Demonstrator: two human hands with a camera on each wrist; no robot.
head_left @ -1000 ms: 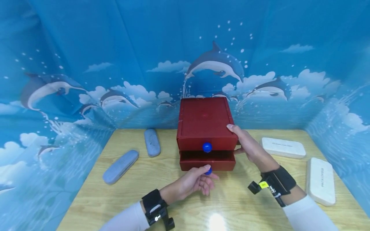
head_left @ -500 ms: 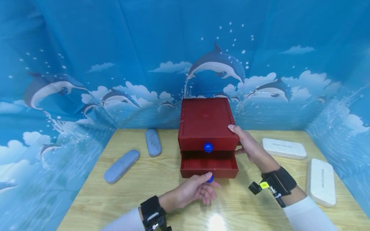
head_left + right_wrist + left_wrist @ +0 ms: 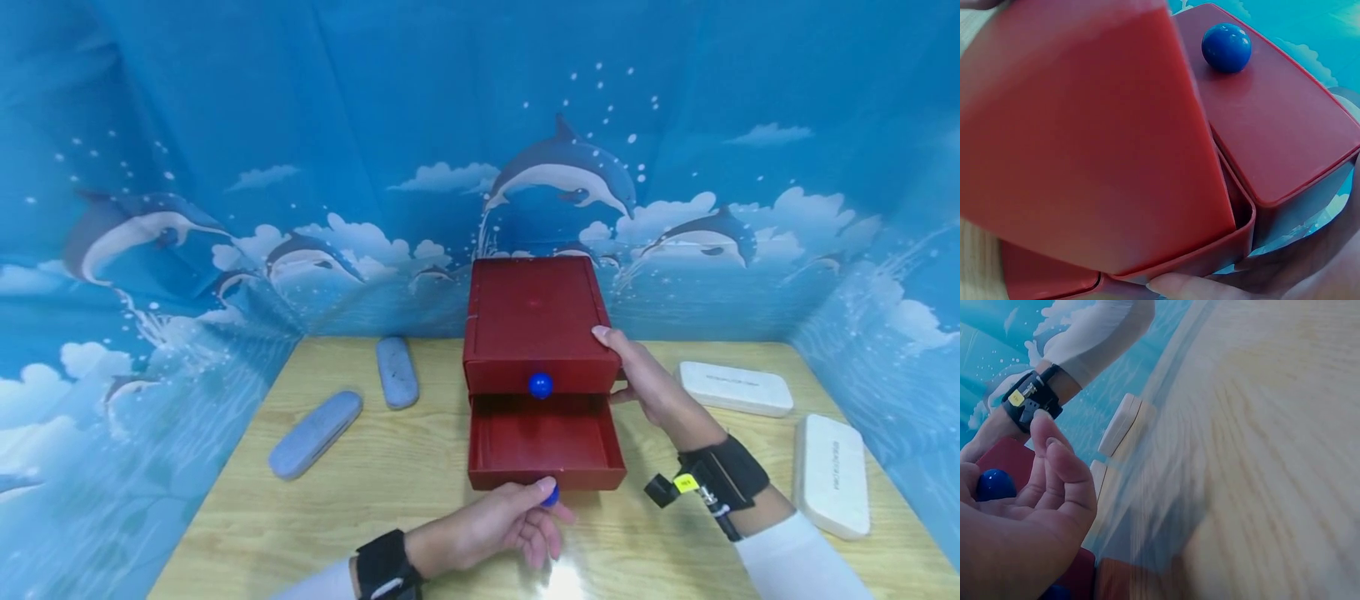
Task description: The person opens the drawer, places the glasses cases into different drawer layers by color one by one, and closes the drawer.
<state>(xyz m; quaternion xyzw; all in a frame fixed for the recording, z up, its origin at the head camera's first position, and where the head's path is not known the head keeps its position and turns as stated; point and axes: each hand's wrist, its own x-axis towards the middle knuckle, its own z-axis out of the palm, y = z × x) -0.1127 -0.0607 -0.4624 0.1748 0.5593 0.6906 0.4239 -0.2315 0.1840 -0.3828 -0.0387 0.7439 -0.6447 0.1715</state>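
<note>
A red two-drawer box (image 3: 532,308) stands at the back middle of the table, a blue ball knob on each drawer. Its lower drawer (image 3: 517,480) is pulled well out, and its visible inside is bare. My left hand (image 3: 498,529) pinches the lower blue knob (image 3: 551,497) with the thumb on top, the other fingers loosely curled below. On the box's right side my right hand (image 3: 645,375) grips it, thumb at the top edge and fingers against the side. The upper drawer (image 3: 1272,119) is pushed in, its knob (image 3: 1226,47) untouched.
Two blue-grey glasses cases, one farther back (image 3: 397,372) and one nearer (image 3: 315,435), lie to the left. At the right are two white lettered cases, one behind (image 3: 735,388) and one in front (image 3: 832,476). A dolphin-print curtain (image 3: 420,108) surrounds the wooden table (image 3: 247,533).
My left hand has drawn the lower drawer farther out toward me, showing more of its inside. The right hand keeps its grip on the box, which stays put.
</note>
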